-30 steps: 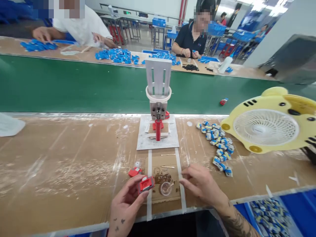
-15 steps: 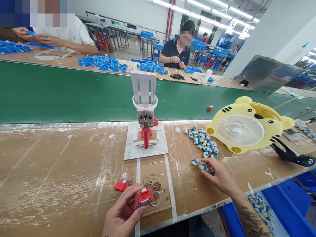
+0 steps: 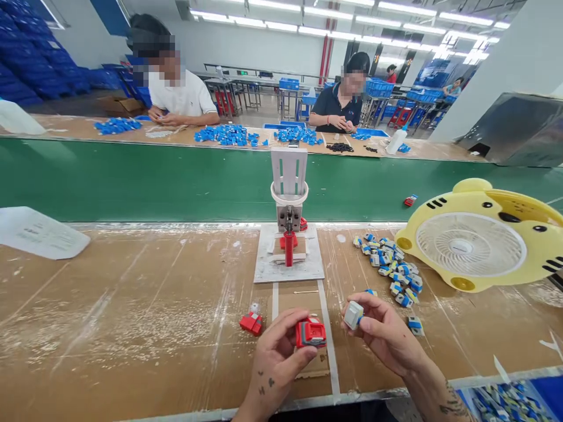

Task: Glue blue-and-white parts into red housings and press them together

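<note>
My left hand (image 3: 281, 351) grips a red and grey plastic part (image 3: 311, 333), its hollow recess facing up and toward me. To the right, my right hand (image 3: 382, 331) pinches a small grey block (image 3: 353, 315) with blue and yellow on its side. The two parts are apart, both above the cardboard-covered table (image 3: 185, 328). A few red pieces (image 3: 251, 323) lie left of my left hand. Beyond my right hand is a loose pile of grey, blue and yellow blocks (image 3: 391, 266). One more such block (image 3: 415, 326) lies beside my right wrist.
A metal press with a red handle (image 3: 289, 249) stands ahead on a white base. A yellow animal-shaped fan (image 3: 466, 240) is at the right, a white bottle (image 3: 41, 233) at the left. Across the green belt (image 3: 197, 181) two people work at blue parts. A bin of blocks (image 3: 505, 404) sits lower right.
My right hand has picked up a grey block from beside the pile and brought it left, nearer the red part. My left hand still holds the red part. The view has turned left.
</note>
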The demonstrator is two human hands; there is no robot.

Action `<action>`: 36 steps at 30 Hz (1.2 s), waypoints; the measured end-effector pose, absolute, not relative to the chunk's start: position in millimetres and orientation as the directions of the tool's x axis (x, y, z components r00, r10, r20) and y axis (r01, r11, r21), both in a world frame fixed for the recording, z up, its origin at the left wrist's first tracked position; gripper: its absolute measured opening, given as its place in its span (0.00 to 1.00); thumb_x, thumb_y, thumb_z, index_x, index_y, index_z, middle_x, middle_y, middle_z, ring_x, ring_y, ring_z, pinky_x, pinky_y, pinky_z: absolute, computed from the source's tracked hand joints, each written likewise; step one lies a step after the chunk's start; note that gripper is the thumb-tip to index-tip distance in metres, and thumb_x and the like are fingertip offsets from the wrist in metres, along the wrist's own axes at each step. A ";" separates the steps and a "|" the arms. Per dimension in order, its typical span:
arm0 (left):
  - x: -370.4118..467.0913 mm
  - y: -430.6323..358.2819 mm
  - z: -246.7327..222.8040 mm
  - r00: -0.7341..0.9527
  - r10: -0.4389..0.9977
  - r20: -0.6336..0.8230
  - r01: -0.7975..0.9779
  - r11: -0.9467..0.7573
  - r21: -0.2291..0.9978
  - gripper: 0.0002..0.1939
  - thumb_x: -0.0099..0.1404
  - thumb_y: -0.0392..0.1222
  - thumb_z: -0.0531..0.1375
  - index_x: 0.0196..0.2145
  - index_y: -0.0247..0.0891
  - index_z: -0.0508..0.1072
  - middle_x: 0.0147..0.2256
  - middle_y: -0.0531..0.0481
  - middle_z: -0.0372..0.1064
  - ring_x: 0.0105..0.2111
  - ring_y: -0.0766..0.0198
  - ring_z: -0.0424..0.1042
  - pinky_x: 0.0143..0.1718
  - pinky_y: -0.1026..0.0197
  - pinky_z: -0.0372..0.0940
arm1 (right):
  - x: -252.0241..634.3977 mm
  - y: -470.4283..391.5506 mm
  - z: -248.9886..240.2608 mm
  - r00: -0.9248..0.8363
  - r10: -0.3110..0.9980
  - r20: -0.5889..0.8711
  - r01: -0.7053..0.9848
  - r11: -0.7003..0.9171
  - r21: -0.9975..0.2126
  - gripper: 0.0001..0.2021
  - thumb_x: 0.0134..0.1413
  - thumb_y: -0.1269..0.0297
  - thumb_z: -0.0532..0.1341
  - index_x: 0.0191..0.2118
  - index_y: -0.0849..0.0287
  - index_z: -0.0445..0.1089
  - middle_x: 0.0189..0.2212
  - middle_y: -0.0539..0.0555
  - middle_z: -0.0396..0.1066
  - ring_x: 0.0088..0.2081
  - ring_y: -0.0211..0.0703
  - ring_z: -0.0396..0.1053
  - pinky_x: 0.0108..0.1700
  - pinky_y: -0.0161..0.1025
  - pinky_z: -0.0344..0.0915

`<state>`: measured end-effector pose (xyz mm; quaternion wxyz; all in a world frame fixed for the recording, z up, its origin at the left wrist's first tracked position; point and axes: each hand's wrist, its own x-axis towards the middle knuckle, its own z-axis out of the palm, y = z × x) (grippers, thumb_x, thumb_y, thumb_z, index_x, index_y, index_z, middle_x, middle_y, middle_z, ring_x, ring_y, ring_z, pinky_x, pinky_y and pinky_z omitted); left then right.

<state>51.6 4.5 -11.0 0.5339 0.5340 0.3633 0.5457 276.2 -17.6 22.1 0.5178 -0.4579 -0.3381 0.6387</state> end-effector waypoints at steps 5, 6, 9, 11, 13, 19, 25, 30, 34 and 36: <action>48.9 8.7 -3.2 0.212 0.943 0.255 -0.156 -0.225 0.962 0.19 0.58 0.54 0.72 0.45 0.43 0.84 0.43 0.39 0.83 0.43 0.50 0.83 0.43 0.55 0.79 | 261.2 -16.3 41.8 -0.005 0.977 0.214 0.151 0.212 -0.966 0.11 0.54 0.61 0.72 0.44 0.52 0.81 0.38 0.57 0.83 0.39 0.47 0.80 0.43 0.40 0.77; 47.1 9.4 -2.1 0.212 0.937 0.277 -0.126 -0.255 0.959 0.19 0.59 0.54 0.71 0.45 0.44 0.84 0.42 0.40 0.83 0.43 0.51 0.83 0.44 0.56 0.79 | 259.5 -16.1 46.4 -0.053 0.952 0.302 0.231 0.306 -0.924 0.11 0.56 0.63 0.70 0.46 0.51 0.81 0.39 0.56 0.83 0.39 0.47 0.80 0.44 0.39 0.77; 41.9 11.0 -1.3 0.214 0.903 0.374 0.024 -0.387 0.922 0.18 0.63 0.53 0.69 0.49 0.46 0.82 0.43 0.41 0.83 0.43 0.52 0.83 0.45 0.55 0.79 | 255.6 -14.1 56.3 -0.179 0.882 0.436 0.355 0.471 -0.808 0.13 0.58 0.66 0.69 0.48 0.50 0.80 0.38 0.55 0.83 0.38 0.46 0.81 0.43 0.37 0.77; 40.0 12.0 -1.8 0.224 0.842 0.491 0.153 -0.528 0.835 0.18 0.66 0.50 0.67 0.52 0.46 0.80 0.44 0.42 0.83 0.43 0.52 0.83 0.46 0.54 0.78 | 252.3 -12.0 57.9 -0.161 0.906 0.391 0.375 0.423 -0.825 0.12 0.56 0.64 0.70 0.48 0.52 0.80 0.35 0.54 0.83 0.34 0.44 0.80 0.40 0.36 0.77; 40.3 12.8 -2.1 0.230 0.743 0.629 0.269 -0.670 0.692 0.18 0.69 0.44 0.65 0.55 0.46 0.77 0.46 0.42 0.82 0.43 0.54 0.83 0.46 0.54 0.78 | 247.0 -9.8 55.7 -0.077 0.964 0.256 0.328 0.267 -0.906 0.12 0.55 0.59 0.71 0.45 0.54 0.80 0.32 0.54 0.82 0.31 0.43 0.79 0.36 0.35 0.77; 43.1 15.0 -3.8 0.245 0.534 0.809 0.452 -0.801 0.392 0.18 0.70 0.31 0.59 0.56 0.39 0.74 0.44 0.39 0.83 0.43 0.54 0.83 0.47 0.54 0.76 | 226.0 -4.8 42.6 -0.010 0.990 -0.138 -0.010 -0.139 -0.990 0.20 0.48 0.47 0.72 0.37 0.60 0.79 0.26 0.55 0.79 0.25 0.42 0.75 0.28 0.35 0.74; 30.6 26.5 -6.5 0.408 0.430 0.805 0.390 -0.880 0.273 0.18 0.69 0.30 0.58 0.55 0.39 0.73 0.43 0.39 0.83 0.42 0.54 0.84 0.46 0.54 0.77 | 221.8 2.2 35.1 -0.149 0.922 -0.357 -0.212 -0.382 -0.899 0.25 0.36 0.44 0.77 0.29 0.60 0.72 0.16 0.47 0.71 0.17 0.36 0.68 0.19 0.32 0.66; 34.2 30.0 -7.7 0.350 0.485 0.801 0.459 -0.835 0.305 0.16 0.71 0.35 0.59 0.55 0.38 0.74 0.43 0.39 0.83 0.40 0.53 0.84 0.43 0.55 0.78 | 214.5 8.7 33.1 -0.053 0.939 -0.340 -0.231 -0.343 -0.910 0.28 0.36 0.38 0.74 0.28 0.59 0.71 0.15 0.47 0.71 0.17 0.36 0.68 0.20 0.33 0.66; 35.0 26.1 -0.4 0.337 0.524 0.782 0.515 -0.798 0.313 0.17 0.70 0.34 0.60 0.56 0.37 0.74 0.46 0.38 0.82 0.42 0.53 0.83 0.44 0.56 0.78 | 205.3 12.4 32.1 0.039 0.952 -0.303 -0.250 -0.284 -0.926 0.28 0.36 0.37 0.74 0.26 0.59 0.70 0.15 0.46 0.69 0.15 0.34 0.64 0.19 0.32 0.62; 33.0 25.1 4.7 0.363 0.532 0.765 0.530 -0.793 0.300 0.18 0.69 0.32 0.61 0.56 0.38 0.74 0.46 0.38 0.82 0.43 0.53 0.83 0.44 0.56 0.78 | 200.6 12.5 32.3 0.072 0.949 -0.308 -0.303 -0.274 -0.913 0.29 0.36 0.36 0.74 0.25 0.59 0.68 0.14 0.45 0.67 0.14 0.31 0.61 0.18 0.30 0.59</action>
